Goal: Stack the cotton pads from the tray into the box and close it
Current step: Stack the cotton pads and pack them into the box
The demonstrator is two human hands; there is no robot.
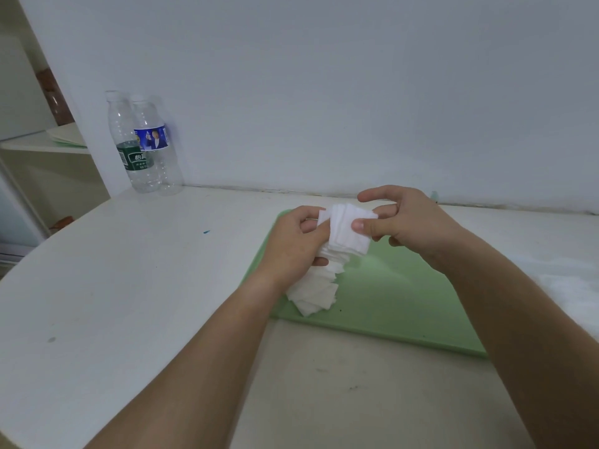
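Note:
A stack of white square cotton pads is held above the pale green tray by both hands. My left hand grips the stack from the left, fingers curled around it. My right hand pinches the top pads, thumb on the front face and fingers behind. More loose cotton pads lie fanned on the tray's left edge, under my left wrist. No box is in view.
The tray lies on a white table against a white wall. Two clear plastic water bottles stand at the back left. A white shelf unit stands further left. Something white and blurred lies at the right edge.

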